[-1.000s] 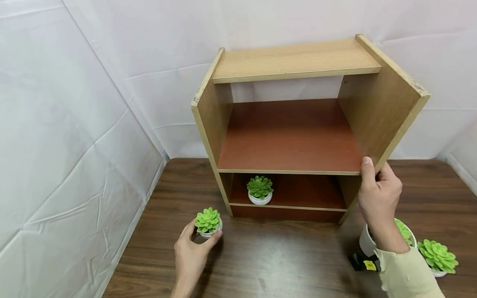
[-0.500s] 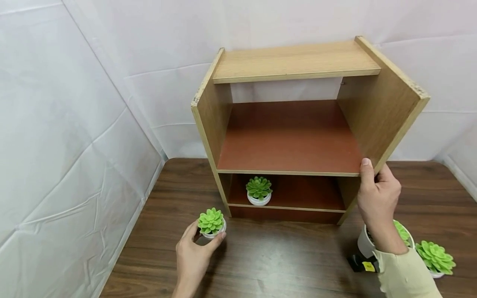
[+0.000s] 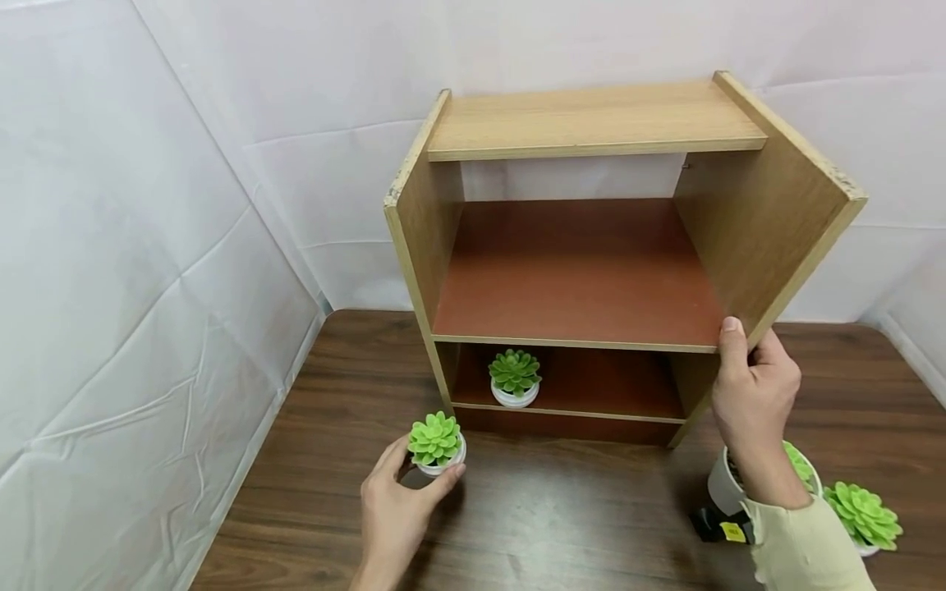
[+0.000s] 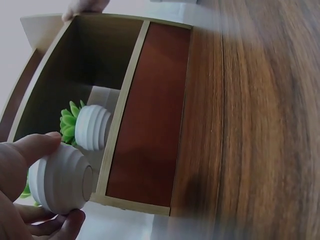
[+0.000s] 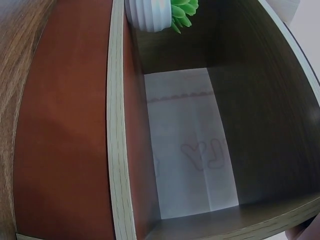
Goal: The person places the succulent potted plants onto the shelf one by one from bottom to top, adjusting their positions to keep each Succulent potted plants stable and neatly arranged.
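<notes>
My left hand (image 3: 399, 501) holds a small potted succulent (image 3: 434, 439) by its ribbed white pot, thumb on one side and fingers on the other. In the left wrist view that pot (image 4: 62, 179) is raised off the table, its base showing. A wooden shelf unit (image 3: 576, 336) with reddish-brown boards stands before me. My right hand (image 3: 754, 394) grips its right side panel at the middle board, thumb in front, the other fingers partly hidden behind. On the lower shelf, towards the left, sits another potted succulent (image 3: 515, 377), also seen as a pot (image 5: 148, 15) in the right wrist view.
Beside my right forearm stand a larger white pot (image 3: 727, 484) with a green plant and another small succulent (image 3: 863, 515). A black object with a yellow label (image 3: 720, 527) lies by the larger pot. White sheeting (image 3: 148, 246) hangs left and behind the dark wooden table (image 3: 296, 460).
My left hand has moved a little to the right with the succulent, closer to the shelf unit's lower left corner. The right hand keeps its grip on the side panel.
</notes>
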Available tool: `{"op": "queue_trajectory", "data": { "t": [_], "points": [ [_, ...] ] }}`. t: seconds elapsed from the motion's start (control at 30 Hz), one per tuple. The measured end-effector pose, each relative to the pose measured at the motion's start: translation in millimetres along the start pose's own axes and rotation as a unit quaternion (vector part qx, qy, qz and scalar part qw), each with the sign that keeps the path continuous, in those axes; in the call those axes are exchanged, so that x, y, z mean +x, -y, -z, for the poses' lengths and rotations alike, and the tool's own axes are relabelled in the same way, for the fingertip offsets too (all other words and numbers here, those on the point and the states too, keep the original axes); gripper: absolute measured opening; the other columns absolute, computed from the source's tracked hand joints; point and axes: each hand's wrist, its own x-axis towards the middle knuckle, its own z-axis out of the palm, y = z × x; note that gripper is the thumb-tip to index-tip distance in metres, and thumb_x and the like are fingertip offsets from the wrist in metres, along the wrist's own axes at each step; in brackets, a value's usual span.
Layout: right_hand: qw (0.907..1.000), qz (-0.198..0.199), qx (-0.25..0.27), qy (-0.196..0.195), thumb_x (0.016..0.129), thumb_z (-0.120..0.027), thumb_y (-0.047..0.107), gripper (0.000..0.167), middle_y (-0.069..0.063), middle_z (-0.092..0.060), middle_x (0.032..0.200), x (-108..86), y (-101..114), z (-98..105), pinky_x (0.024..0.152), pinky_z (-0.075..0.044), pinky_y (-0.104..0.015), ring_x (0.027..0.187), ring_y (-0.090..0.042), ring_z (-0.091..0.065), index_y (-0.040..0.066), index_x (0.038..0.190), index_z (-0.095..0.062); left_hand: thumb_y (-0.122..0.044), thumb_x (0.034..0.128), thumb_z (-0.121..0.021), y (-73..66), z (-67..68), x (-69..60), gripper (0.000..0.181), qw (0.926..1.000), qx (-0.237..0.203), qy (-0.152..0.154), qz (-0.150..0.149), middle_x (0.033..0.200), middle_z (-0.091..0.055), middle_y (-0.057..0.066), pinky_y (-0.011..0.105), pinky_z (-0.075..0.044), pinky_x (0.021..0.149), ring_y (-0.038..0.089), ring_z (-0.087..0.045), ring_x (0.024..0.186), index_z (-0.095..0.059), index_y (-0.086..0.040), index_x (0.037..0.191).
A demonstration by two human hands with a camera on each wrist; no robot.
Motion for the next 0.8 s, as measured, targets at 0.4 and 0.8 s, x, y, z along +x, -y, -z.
{"op": "queue_trajectory", "data": {
  "t": [0.4,0.8],
  "points": [
    [1.0,-0.004,0.006,-0.003,0.097,-0.06,0.021,0.03,0.025,-0.056,0.067,0.0,-3,-1,0.06,-0.032,-0.021,0.066,-0.003,-0.05,-0.007,0.09,-0.068,-0.036,0.0623,-0.094,-11.0,-5.9,-1.0,0.063,0.9988,-0.023,0.025,-0.034,0.113,-0.065,-0.009,0.029,-0.049,0.088,0.009,-0.062,0.102,-0.071,-0.02,0.118],
    [0.9997,0.001,0.022,-0.006,0.098,-0.059,0.017,0.031,0.022,-0.059,0.069,-1.1,-2,-1,0.059,-0.034,-0.02,0.067,-0.003,-0.052,-0.012,0.092,-0.068,-0.037,0.0602,-0.095,-20.0,-15.2,-2.7,0.067,0.9976,-0.033,0.025,-0.055,0.114,-0.065,-0.012,0.026,-0.047,0.092,0.009,-0.062,0.105,-0.07,-0.019,0.12]
  ]
}}
